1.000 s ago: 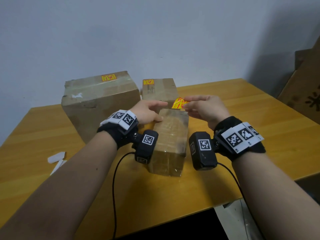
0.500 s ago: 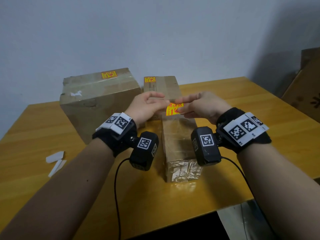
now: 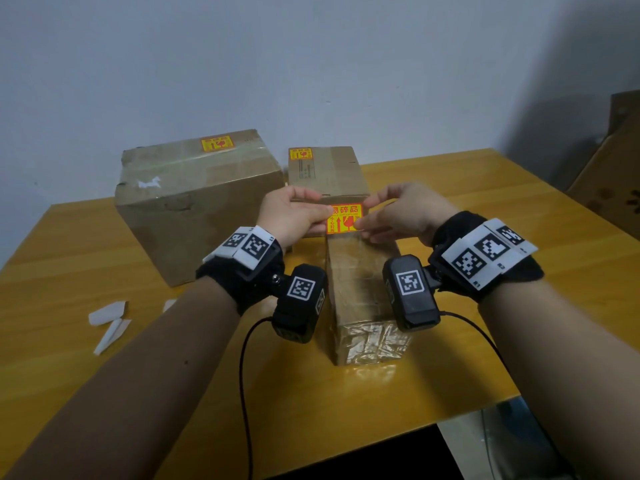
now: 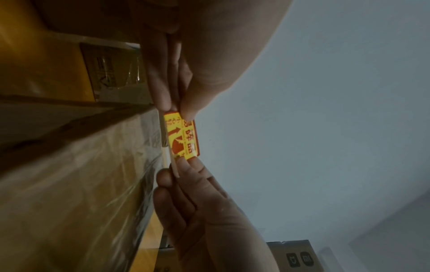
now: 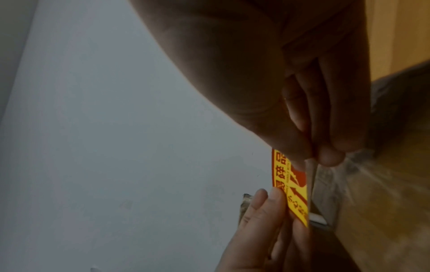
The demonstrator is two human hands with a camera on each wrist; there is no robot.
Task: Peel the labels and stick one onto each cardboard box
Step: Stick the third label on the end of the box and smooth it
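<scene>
A yellow and red label (image 3: 344, 219) (image 4: 184, 137) (image 5: 289, 185) is held upright between my two hands, just above the far end of a narrow taped cardboard box (image 3: 363, 292). My left hand (image 3: 294, 213) pinches its left edge and my right hand (image 3: 398, 213) pinches its right edge. In the wrist views a white backing strip (image 4: 173, 165) shows behind the label. A large cardboard box (image 3: 194, 206) at the back left and a smaller box (image 3: 329, 171) behind my hands each carry a yellow label on top.
White backing scraps (image 3: 109, 320) lie on the wooden table (image 3: 69, 258) at the left. Flattened cardboard (image 3: 613, 174) leans at the far right. The table's front edge runs close below the narrow box. Cables trail from the wrist cameras.
The label has turned from tilted and half hidden to upright, facing me. My left hand has come off the box and now pinches the label's left edge.
</scene>
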